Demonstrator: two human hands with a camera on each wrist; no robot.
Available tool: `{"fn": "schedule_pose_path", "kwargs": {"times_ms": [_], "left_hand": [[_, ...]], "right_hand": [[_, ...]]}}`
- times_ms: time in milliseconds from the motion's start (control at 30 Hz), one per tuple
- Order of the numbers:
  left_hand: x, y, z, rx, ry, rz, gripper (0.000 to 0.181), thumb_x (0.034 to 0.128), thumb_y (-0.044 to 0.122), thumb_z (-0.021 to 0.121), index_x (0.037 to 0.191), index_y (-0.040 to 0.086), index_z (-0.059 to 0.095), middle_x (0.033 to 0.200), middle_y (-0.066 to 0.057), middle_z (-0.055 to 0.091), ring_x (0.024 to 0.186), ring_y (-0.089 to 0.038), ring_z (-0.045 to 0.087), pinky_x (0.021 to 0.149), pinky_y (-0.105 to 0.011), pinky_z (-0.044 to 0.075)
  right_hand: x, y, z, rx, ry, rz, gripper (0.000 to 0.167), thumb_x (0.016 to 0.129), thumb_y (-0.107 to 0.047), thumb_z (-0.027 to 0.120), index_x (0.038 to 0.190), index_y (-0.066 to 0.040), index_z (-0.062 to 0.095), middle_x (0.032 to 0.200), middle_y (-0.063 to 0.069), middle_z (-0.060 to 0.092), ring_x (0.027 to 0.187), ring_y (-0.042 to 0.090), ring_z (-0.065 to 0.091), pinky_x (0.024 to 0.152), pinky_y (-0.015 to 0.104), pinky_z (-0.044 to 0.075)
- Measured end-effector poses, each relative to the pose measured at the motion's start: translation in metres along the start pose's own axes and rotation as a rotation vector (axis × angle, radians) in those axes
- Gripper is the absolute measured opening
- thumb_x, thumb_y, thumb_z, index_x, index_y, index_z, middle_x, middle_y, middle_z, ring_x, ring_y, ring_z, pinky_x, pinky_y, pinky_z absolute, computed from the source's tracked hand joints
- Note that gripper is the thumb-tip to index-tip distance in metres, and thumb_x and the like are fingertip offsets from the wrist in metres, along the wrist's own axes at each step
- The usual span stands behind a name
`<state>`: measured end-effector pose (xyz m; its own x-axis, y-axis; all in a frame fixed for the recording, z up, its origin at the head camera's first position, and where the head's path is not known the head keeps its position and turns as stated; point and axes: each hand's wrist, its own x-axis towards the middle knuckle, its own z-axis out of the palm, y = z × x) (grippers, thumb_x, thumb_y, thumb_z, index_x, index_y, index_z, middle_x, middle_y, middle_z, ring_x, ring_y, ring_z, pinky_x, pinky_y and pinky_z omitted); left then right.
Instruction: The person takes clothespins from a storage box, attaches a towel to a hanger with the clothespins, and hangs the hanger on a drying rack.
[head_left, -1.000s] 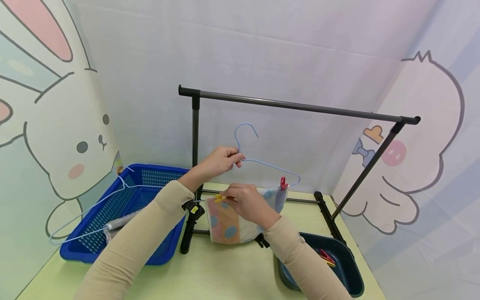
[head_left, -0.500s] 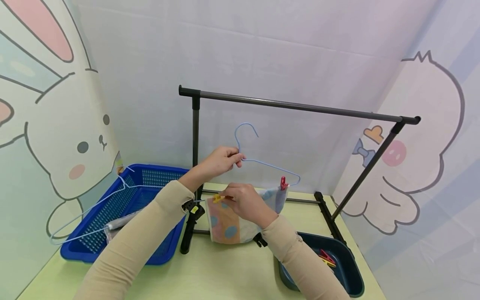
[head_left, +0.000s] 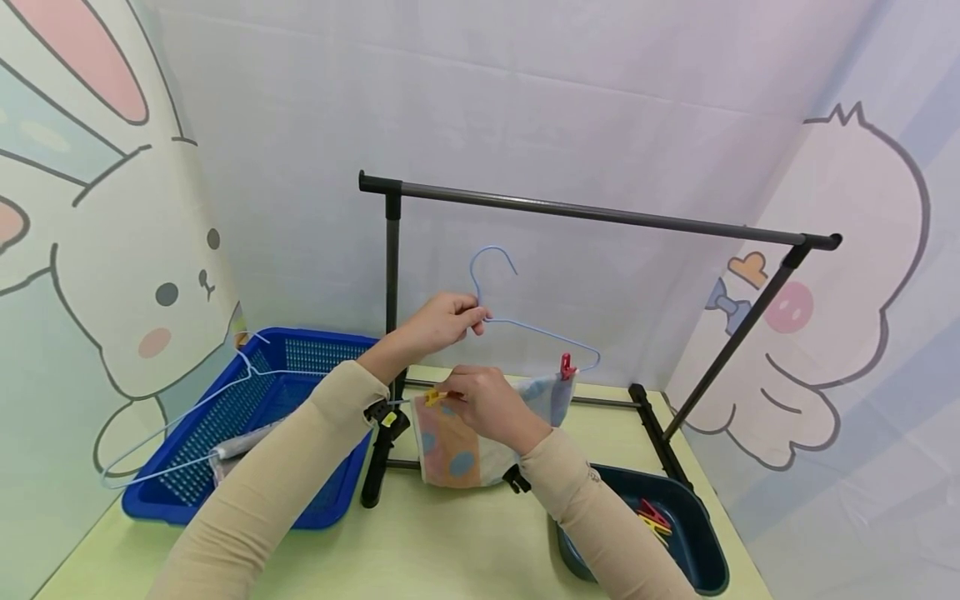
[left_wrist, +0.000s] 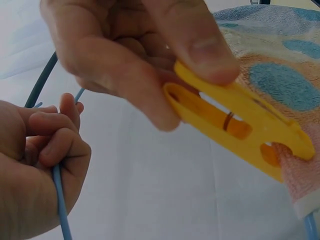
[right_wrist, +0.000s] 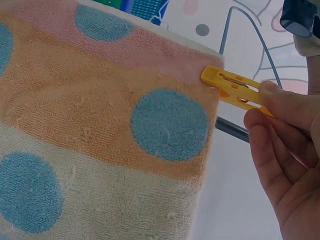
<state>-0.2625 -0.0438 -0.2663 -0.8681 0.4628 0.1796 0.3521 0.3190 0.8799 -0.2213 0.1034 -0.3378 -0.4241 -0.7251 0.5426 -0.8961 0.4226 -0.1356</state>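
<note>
A person's L hand (head_left: 442, 321) grips a blue wire hanger (head_left: 551, 335) by its neck, in front of a dark rack (head_left: 525, 202), as the R hand (head_left: 491, 406) pinches a yellow clothespin (left_wrist: 260, 117) btwn thumb & fingers, its jaws on the edge of a spotted towel (head_left: 453, 454) hung from the hanger. A red clothespin (head_left: 566, 367) clips the opp. end. Blue basket (head_left: 150, 504) at L, dark bin (head_left: 566, 546) at R.

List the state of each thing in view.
Left hand: gripping held hanger
Held hanger: hook free
Towel: hanging on held hanger
Right hand: pinching yellow clip
Yellow clip: on towel edge
Red clip: clamped on towel
Second hanger: lying across blue basket
Blue basket: uncovered
Dark tray: uncovered, holding clips
</note>
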Motion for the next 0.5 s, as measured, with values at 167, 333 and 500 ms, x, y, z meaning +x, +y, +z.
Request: {"fn": "schedule_pose_path", "kwargs": {"times_ms": [167, 333, 500], "left_hand": [[0.0002, -0.0002, 0.0006, -0.005, 0.000, 0.001, 0.027, 0.1011, 0.023, 0.046, 0.090, 0.006, 0.064, 0.067, -0.007, 0.049, 0.044, -0.014, 0.030, 0.045, -0.024, 0.027], [0.0000, -0.0006, 0.0010, -0.006, 0.000, 0.004, 0.027, 0.1010, 0.024, 0.046, 0.090, 0.006, 0.064, 0.067, -0.009, 0.049, 0.045, -0.014, 0.030, 0.046, -0.024, 0.027], [0.0006, -0.0012, 0.0008, -0.001, 0.003, -0.001, 0.027, 0.1011, 0.024, 0.046, 0.090, 0.006, 0.063, 0.066, -0.008, 0.048, 0.044, -0.014, 0.030, 0.046, -0.024, 0.028]], "right_hand": [[0.0008, 0.0005, 0.0020, -0.010, -0.007, 0.009, 0.012, 0.080, -0.003, 0.075, 0.092, -0.004, 0.073, 0.083, 0.002, 0.067, 0.069, 0.008, 0.063, 0.064, 0.013, 0.046], [0.0005, 0.0011, 0.0035, -0.006, -0.013, 0.016, 0.013, 0.080, -0.004, 0.075, 0.092, -0.004, 0.074, 0.082, 0.002, 0.066, 0.069, 0.008, 0.062, 0.064, 0.013, 0.046], [0.0003, 0.0014, 0.0043, -0.001, -0.010, 0.015, 0.013, 0.079, -0.004, 0.076, 0.092, -0.004, 0.073, 0.082, 0.002, 0.066, 0.069, 0.008, 0.063, 0.064, 0.013, 0.047]]}}
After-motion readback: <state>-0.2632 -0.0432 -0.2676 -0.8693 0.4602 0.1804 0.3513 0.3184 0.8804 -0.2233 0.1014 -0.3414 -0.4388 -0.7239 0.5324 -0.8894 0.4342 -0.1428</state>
